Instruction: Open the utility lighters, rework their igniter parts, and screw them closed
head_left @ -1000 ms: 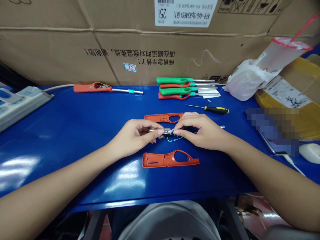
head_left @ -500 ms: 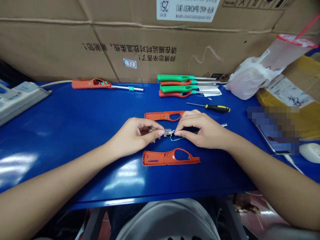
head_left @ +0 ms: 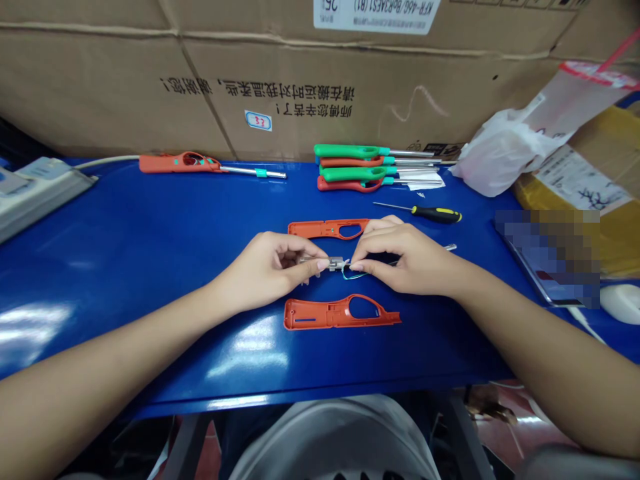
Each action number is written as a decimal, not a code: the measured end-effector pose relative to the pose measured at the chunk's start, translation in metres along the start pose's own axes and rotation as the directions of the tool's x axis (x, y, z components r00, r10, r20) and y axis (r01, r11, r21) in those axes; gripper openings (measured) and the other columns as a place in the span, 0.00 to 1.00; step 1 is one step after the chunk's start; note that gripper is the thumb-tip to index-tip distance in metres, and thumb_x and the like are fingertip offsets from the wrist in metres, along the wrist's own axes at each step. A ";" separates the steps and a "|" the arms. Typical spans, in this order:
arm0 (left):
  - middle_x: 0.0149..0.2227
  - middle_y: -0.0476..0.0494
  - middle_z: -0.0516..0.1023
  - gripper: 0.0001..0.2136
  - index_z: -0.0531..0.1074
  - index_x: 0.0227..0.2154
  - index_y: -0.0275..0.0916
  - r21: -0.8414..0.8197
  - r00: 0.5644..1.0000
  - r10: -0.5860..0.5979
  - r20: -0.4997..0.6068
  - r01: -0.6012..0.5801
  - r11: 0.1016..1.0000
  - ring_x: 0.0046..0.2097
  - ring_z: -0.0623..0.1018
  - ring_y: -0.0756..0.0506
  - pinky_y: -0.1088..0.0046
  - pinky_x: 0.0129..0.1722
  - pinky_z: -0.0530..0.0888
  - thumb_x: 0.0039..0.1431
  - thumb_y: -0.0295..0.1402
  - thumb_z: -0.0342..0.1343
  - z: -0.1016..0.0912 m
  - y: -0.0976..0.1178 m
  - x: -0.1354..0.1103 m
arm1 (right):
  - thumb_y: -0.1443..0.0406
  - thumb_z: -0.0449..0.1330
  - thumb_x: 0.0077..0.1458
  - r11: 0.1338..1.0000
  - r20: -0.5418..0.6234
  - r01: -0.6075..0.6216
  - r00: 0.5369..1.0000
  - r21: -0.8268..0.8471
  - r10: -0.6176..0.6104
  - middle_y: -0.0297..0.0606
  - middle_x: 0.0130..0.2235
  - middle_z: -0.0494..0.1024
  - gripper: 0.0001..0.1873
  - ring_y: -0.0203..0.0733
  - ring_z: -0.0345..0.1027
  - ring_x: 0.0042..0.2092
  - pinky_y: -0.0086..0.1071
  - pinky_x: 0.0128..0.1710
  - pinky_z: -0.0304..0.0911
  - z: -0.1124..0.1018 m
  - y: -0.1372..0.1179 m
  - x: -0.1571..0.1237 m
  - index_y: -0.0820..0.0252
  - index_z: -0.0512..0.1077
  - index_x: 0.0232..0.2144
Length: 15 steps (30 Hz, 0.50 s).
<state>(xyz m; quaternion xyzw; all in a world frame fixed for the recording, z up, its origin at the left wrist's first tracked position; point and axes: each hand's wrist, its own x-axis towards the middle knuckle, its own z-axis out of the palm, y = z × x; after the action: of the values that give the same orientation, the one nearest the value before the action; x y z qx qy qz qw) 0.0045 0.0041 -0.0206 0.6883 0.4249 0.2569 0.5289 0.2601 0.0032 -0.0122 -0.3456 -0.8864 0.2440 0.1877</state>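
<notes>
Between thumb and fingers, my left hand [head_left: 265, 270] pinches a small silvery lighter mechanism [head_left: 336, 264] above the blue table. At the mechanism's right end, my right hand [head_left: 405, 260] closes its thumb and forefinger on the lighter's metal tube, whose tip [head_left: 451, 247] shows beyond the knuckles. Much of the tube is hidden by that hand. A thin greenish wire [head_left: 354, 276] loops below the right fingertips. One orange lighter shell half [head_left: 311, 229] lies just behind the hands, partly covered by the right fingers. In front of them rests the other orange shell half [head_left: 313, 315], inner side up.
Several green and orange lighters [head_left: 350, 152] lie against the cardboard box [head_left: 280, 60]. A screwdriver [head_left: 436, 214] is in front of them. An orange lighter [head_left: 170, 164] and a power strip [head_left: 45, 193] are at left; a phone [head_left: 545, 260], bagged cup [head_left: 500, 153] and mouse [head_left: 620, 303] at right.
The view has tilted slightly, so the background sits a little higher. Both hands keep the same grip on the mechanism and tube, with hardly any movement.
</notes>
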 end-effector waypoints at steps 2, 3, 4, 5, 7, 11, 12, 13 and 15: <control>0.32 0.41 0.85 0.12 0.84 0.37 0.34 0.000 1.000 0.002 0.001 -0.002 1.000 0.30 0.77 0.50 0.75 0.31 0.74 0.56 0.37 0.65 0.000 0.000 0.000 | 0.65 0.61 0.65 1.000 0.004 -0.002 1.000 -0.004 0.002 0.32 0.34 0.83 0.08 0.40 0.71 0.41 0.42 0.54 0.54 0.000 0.000 0.000 0.56 0.79 0.33; 0.32 0.41 0.85 0.11 0.84 0.37 0.34 0.001 1.000 0.004 0.001 -0.004 1.000 0.30 0.77 0.49 0.75 0.31 0.74 0.56 0.37 0.65 0.000 0.000 0.000 | 0.65 0.61 0.65 1.000 0.006 -0.003 1.000 -0.007 0.003 0.32 0.34 0.83 0.08 0.40 0.71 0.41 0.41 0.54 0.54 0.000 0.000 0.000 0.56 0.79 0.33; 0.32 0.41 0.85 0.11 0.84 0.37 0.34 0.005 1.000 0.005 -0.001 -0.005 1.000 0.30 0.77 0.49 0.75 0.31 0.74 0.56 0.37 0.65 0.000 0.000 0.000 | 0.65 0.61 0.65 1.000 0.008 -0.003 1.000 -0.008 0.003 0.32 0.34 0.83 0.08 0.40 0.71 0.41 0.41 0.54 0.54 0.000 0.000 0.000 0.56 0.79 0.33; 0.32 0.41 0.85 0.11 0.84 0.37 0.34 0.009 1.000 0.005 -0.002 -0.005 1.000 0.29 0.77 0.49 0.75 0.30 0.74 0.56 0.37 0.65 0.000 0.000 0.000 | 0.65 0.61 0.65 1.000 0.009 -0.004 1.000 -0.009 0.004 0.32 0.34 0.83 0.08 0.40 0.71 0.41 0.41 0.54 0.54 0.000 0.000 0.000 0.57 0.79 0.33; 0.31 0.41 0.84 0.11 0.84 0.37 0.34 0.014 1.000 0.004 -0.005 -0.004 1.000 0.29 0.77 0.49 0.75 0.30 0.74 0.56 0.37 0.65 0.000 0.000 0.000 | 0.65 0.61 0.65 1.000 0.012 -0.006 1.000 -0.009 0.006 0.32 0.34 0.83 0.08 0.40 0.71 0.41 0.41 0.53 0.54 0.000 0.000 0.000 0.57 0.79 0.33; 0.32 0.41 0.85 0.12 0.84 0.37 0.34 0.012 1.000 -0.004 -0.005 0.004 1.000 0.29 0.77 0.49 0.74 0.30 0.74 0.55 0.37 0.65 0.000 0.001 0.000 | 0.66 0.61 0.65 1.000 0.017 -0.006 1.000 -0.008 0.006 0.32 0.34 0.83 0.08 0.40 0.71 0.41 0.41 0.53 0.54 -0.001 0.001 0.000 0.56 0.78 0.32; 0.32 0.41 0.85 0.12 0.84 0.37 0.34 0.013 1.000 -0.006 -0.007 0.007 1.000 0.29 0.77 0.49 0.75 0.30 0.74 0.55 0.37 0.65 0.000 0.001 0.000 | 0.66 0.61 0.65 1.000 0.018 -0.004 1.000 -0.007 0.004 0.32 0.34 0.83 0.08 0.40 0.71 0.41 0.41 0.53 0.53 0.000 0.001 0.000 0.56 0.78 0.32; 0.31 0.41 0.85 0.12 0.84 0.37 0.34 0.015 1.000 -0.009 -0.008 0.009 1.000 0.29 0.77 0.49 0.75 0.30 0.74 0.55 0.37 0.65 0.000 0.001 0.000 | 0.66 0.61 0.64 1.000 0.017 -0.002 1.000 -0.005 0.002 0.31 0.34 0.83 0.08 0.40 0.71 0.41 0.41 0.54 0.53 0.000 0.001 0.000 0.56 0.78 0.32; 0.31 0.41 0.84 0.12 0.84 0.37 0.34 0.016 1.000 -0.013 -0.008 0.013 1.000 0.29 0.77 0.49 0.75 0.30 0.74 0.55 0.37 0.65 0.000 0.002 0.000 | 0.66 0.61 0.64 1.000 0.016 0.003 1.000 -0.002 -0.003 0.31 0.34 0.83 0.08 0.40 0.71 0.41 0.42 0.54 0.53 0.000 0.001 0.000 0.56 0.78 0.33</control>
<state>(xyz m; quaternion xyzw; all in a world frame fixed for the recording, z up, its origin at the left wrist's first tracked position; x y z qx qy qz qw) 0.0054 0.0037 -0.0186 0.6888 0.4335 0.2526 0.5233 0.2609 0.0037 -0.0128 -0.3427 -0.8887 0.2456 0.1804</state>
